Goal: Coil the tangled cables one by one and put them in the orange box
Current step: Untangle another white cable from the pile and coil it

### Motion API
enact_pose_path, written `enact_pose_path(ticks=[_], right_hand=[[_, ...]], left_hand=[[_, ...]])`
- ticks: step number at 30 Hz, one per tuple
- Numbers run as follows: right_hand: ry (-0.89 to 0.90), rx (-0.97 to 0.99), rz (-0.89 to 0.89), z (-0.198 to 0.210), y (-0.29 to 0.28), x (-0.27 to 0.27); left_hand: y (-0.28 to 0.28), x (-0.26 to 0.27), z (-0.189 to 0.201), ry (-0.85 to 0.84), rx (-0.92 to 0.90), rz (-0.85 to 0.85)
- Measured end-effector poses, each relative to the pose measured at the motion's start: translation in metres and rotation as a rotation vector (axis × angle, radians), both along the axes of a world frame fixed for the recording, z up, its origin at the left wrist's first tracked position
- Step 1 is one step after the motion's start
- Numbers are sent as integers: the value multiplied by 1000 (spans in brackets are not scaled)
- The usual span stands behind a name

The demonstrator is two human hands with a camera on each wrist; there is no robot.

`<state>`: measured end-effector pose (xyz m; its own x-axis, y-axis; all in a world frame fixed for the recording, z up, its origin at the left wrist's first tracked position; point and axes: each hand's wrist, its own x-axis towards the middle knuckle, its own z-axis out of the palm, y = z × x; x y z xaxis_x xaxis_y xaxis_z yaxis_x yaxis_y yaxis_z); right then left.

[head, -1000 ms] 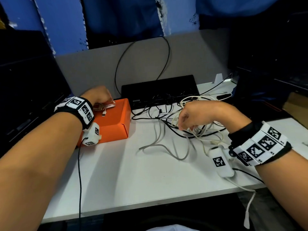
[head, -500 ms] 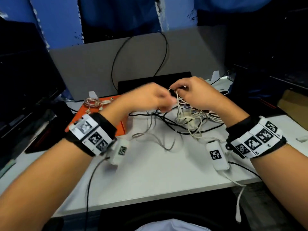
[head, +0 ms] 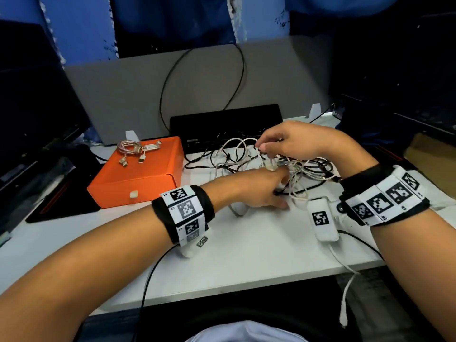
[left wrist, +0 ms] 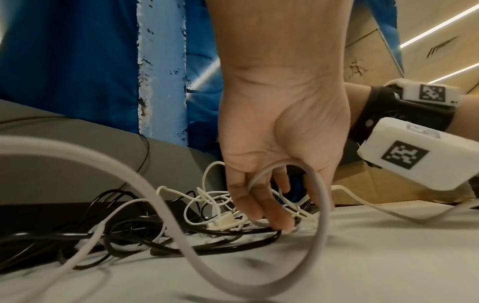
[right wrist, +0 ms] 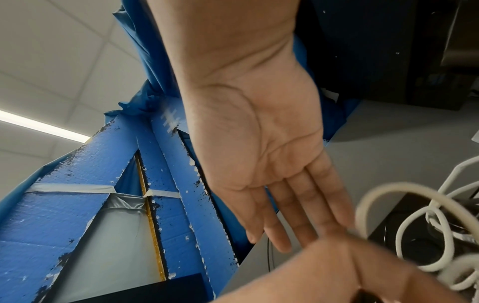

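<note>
Left hand (left wrist: 274,143) has its fingers curled into the tangled cables (head: 283,166) on the desk, grabbing a gray cable (left wrist: 318,205). Right hand (head: 298,141) hovers above the pile pinching a white strand, though its fingertips are blurry. Orange box (head: 138,178) sits left, lid shut, coiled cable (head: 130,146) on top.

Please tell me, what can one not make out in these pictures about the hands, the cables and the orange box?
1. Right hand fingertips: right wrist view, covered by the blurred left hand; a grip on a cable is unsure.
2. Left hand's fingertips: left wrist view, sunk in the tangled cables; head view, its back hides them.
3. Orange box inside: head view shows only its outside.
</note>
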<state>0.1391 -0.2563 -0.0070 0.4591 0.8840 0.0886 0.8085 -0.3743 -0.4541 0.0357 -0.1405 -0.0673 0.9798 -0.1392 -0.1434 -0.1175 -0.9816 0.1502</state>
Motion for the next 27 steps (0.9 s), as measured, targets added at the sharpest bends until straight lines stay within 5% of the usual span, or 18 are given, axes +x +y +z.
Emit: enact_pose_path(ticks=[3,8,14,19,23,27], right_hand=[[2,20,-11,3,-2,3],[54,17,6,6,-4,-1],[46,-39,12,3,-3,-4],[95,-203,60,-7,6,-12],[91,-244,86,-18,17,-15],[77,-233,73,-19,18,-10]], left_hand=[[-10,-1,4,12,18,-93],[-9,11,10,45,305,-106],[64,24,33,-156,135,309],[115,19,48,-282,-294,605],[115,11,51,-208,-475,525],[112,-2,58,-153,-281,516]])
